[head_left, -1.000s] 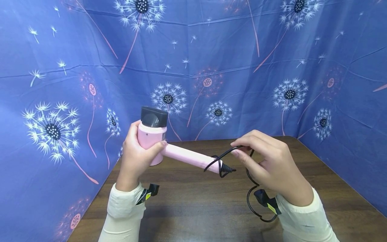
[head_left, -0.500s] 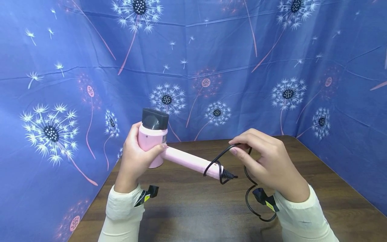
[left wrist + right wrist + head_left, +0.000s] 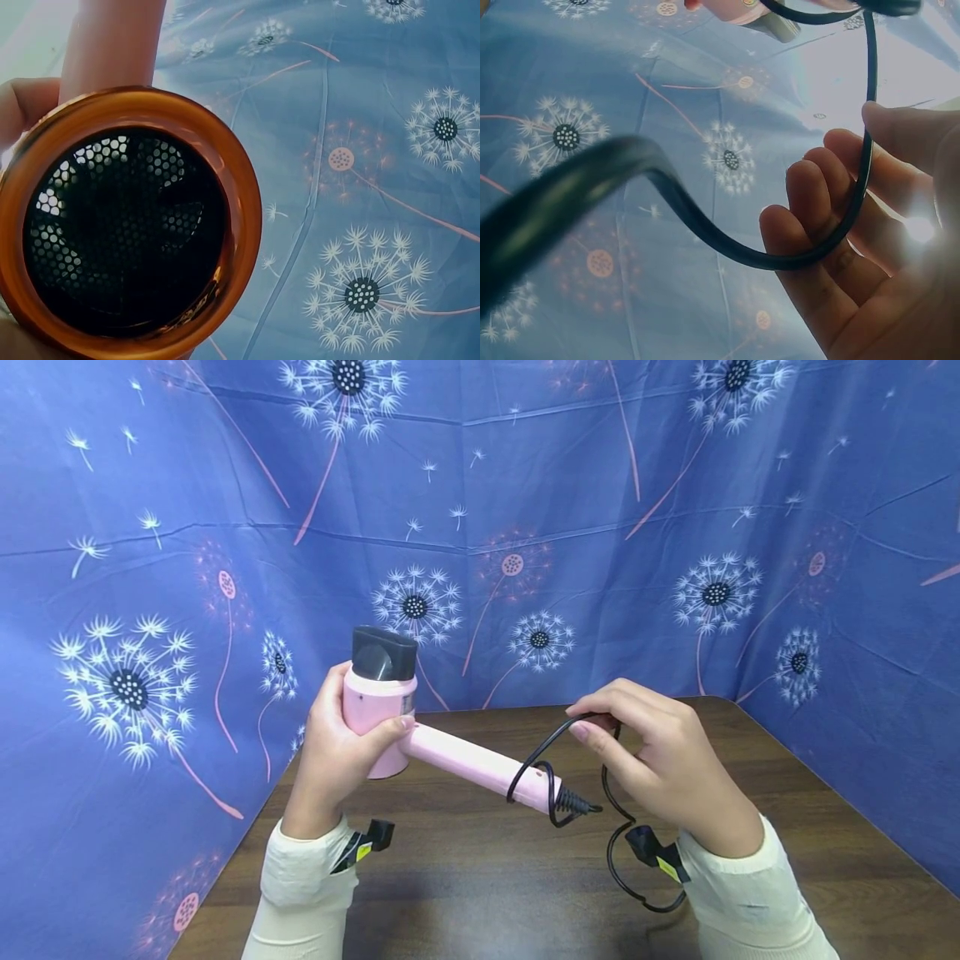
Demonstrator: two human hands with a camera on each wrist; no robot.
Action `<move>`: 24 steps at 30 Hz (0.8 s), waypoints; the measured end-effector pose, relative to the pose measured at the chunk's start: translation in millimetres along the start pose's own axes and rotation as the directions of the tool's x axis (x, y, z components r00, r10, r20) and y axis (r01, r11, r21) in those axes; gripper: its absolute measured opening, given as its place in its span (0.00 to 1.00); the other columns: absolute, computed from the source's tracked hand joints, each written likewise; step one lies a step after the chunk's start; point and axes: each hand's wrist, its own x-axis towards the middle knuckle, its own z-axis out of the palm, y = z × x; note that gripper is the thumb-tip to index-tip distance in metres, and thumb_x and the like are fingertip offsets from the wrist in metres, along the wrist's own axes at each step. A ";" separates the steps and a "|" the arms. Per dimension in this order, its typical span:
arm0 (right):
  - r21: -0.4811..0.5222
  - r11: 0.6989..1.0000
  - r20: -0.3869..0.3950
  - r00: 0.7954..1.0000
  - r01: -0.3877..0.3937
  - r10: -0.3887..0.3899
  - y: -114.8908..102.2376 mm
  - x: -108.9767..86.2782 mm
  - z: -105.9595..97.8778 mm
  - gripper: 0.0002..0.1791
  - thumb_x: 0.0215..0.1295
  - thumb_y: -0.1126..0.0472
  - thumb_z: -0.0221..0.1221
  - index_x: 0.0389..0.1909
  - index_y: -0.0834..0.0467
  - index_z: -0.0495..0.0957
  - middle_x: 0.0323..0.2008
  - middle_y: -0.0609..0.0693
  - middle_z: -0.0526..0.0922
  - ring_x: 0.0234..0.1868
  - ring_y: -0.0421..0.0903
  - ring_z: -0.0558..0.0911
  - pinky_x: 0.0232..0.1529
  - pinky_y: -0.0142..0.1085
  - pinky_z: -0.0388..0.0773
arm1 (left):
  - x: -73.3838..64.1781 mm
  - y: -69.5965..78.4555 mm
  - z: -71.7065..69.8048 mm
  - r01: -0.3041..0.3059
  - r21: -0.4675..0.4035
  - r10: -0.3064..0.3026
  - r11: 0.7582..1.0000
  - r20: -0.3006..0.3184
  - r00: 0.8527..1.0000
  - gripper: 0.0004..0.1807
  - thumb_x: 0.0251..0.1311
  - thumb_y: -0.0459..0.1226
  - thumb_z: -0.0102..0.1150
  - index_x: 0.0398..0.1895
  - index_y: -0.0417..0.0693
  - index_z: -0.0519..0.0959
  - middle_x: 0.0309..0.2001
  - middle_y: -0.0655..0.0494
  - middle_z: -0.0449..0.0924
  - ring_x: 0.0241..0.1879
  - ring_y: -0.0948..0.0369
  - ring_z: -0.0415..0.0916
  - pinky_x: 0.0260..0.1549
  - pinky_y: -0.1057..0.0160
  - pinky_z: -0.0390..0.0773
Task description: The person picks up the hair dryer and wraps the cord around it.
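Observation:
My left hand (image 3: 337, 752) grips a pink hair dryer (image 3: 465, 760) by its barrel, thumb across the front. The black nozzle (image 3: 384, 653) points up, and the handle slopes down to the right. In the left wrist view the dryer's round rear grille (image 3: 124, 232) shows inside a copper-coloured rim. A black power cord (image 3: 542, 747) loops around the handle's lower end, near the ribbed strain relief (image 3: 576, 804). Between thumb and forefinger my right hand (image 3: 660, 760) pinches this cord (image 3: 869, 75). From there the cord hangs in a wavy curve towards the right wrist.
A brown wooden table (image 3: 480, 877) lies below both hands. Blue cloth with dandelion prints (image 3: 480, 468) hangs behind and along both sides. Small black cameras are strapped to the left cuff (image 3: 311, 868) and the right cuff (image 3: 738, 881).
The dryer's handle end has dipped lower and shifted slightly right. My right hand has moved a little left, and the cord loop around the handle looks wider. Both grips are kept.

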 end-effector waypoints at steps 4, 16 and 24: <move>-0.004 1.000 0.020 1.000 -0.012 0.012 3.0 -0.9 2.1 0.14 0.61 0.70 0.68 0.45 0.53 0.86 0.33 0.38 0.80 0.34 0.33 0.75 0.37 0.25 0.70 | -0.3 0.7 0.3 0.006 -0.011 -0.006 1.000 0.011 1.000 0.38 0.49 0.35 0.78 0.66 0.55 0.73 0.47 0.52 0.82 0.43 0.52 0.81 0.39 0.58 0.84; -0.019 0.995 0.138 0.986 -0.096 0.098 11.5 -4.9 9.3 0.10 0.71 0.64 0.64 0.47 0.47 0.84 0.39 0.36 0.84 0.36 0.32 0.77 0.39 0.24 0.72 | -1.7 3.1 -0.4 0.004 -0.054 -0.003 0.999 0.025 1.000 0.37 0.50 0.35 0.77 0.65 0.55 0.73 0.48 0.51 0.82 0.43 0.51 0.81 0.40 0.57 0.85; -0.010 0.991 0.167 0.977 -0.133 0.133 14.3 -8.2 15.1 0.10 0.71 0.64 0.64 0.47 0.48 0.84 0.40 0.34 0.82 0.36 0.33 0.76 0.39 0.24 0.72 | -1.5 3.3 -0.5 0.000 -0.084 0.002 0.996 0.019 1.000 0.37 0.51 0.34 0.77 0.66 0.56 0.73 0.48 0.50 0.82 0.43 0.51 0.82 0.41 0.59 0.86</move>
